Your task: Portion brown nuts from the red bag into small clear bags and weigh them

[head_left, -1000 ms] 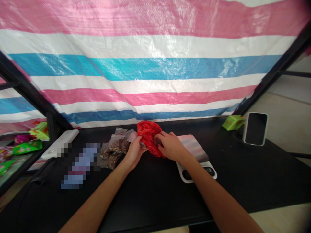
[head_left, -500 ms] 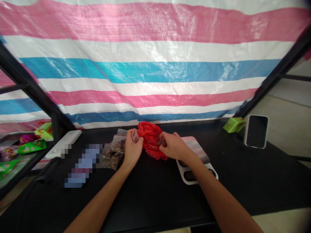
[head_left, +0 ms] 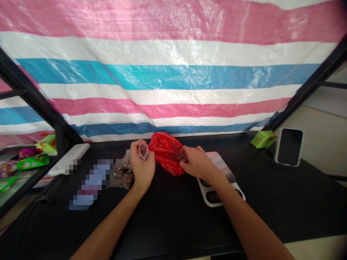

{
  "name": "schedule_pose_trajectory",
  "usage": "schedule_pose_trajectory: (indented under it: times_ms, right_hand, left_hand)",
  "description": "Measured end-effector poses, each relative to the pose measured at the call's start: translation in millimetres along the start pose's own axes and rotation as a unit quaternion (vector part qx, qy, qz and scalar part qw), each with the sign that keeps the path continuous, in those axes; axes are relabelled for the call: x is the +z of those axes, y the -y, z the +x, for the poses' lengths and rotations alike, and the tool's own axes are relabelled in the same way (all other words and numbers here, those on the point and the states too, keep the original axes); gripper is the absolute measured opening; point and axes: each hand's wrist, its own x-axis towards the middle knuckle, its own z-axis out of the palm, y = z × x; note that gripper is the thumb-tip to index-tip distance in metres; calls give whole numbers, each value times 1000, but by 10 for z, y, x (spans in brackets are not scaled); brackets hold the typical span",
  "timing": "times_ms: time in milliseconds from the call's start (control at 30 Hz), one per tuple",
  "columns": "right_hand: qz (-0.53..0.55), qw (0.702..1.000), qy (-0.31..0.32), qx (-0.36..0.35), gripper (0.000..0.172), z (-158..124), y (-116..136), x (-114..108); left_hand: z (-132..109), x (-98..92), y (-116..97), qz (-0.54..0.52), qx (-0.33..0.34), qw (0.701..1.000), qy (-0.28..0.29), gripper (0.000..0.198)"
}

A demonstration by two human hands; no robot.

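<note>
At the far left, a green packet (head_left: 33, 162) is positioned beyond a black frame post (head_left: 60, 139). A white elongated unit (head_left: 72, 157) is placed along the left side of the black table (head_left: 173, 224); beside it, a bluish item (head_left: 93, 186) is obscured by pixelation. Clear bags of brown pieces (head_left: 123, 173) are grouped just left of the left hand (head_left: 143, 168), by whose curled fingers a small clear bag (head_left: 143, 150) is grasped, its mouth upward. The crumpled red bag (head_left: 166, 151) is located between the hands. By the fingers of the right hand (head_left: 199, 162), a dark translucent item (head_left: 181, 156) is gripped at the red bag's right side; its identity cannot be determined. A scale (head_left: 221, 166) is partly covered by the right forearm. At the right, a green box (head_left: 264, 139) is set near an upright phone (head_left: 290, 146).
</note>
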Motion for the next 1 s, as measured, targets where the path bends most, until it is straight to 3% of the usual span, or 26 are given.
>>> schedule_pose_trajectory:
  times_ms: [133,267,400,567,667,900,1000]
  right_hand:
    - [-6,1000,11,4,24,-7,3,3]
    - [1,1000,16,-5,22,-19,29,-6]
    - [54,998,34,-19,21,-33,57,-29]
    - [37,999,12,-9,23,-18,34,-42]
    - [-23,999,-23,-3,28,-8,-5,-20]
    - [-64,997,-27,-21,30,-15,-2,61]
    - [-66,997,-22,-29,27,-20,7,71]
  left_hand:
    - [42,-20,113,68,4,998,-8,31]
    - [-1,-39,103,170,83,982,21,31]
    - [-120,-29,-12,136,111,976,127,32]
    - [-210,13,16,132,28,945,297,34]
    - [-209,21,121,165,9,918,360,26]
    - [-175,-7,164,250,42,912,322,13]
    - [-176,-5,122,302,50,888,344,12]
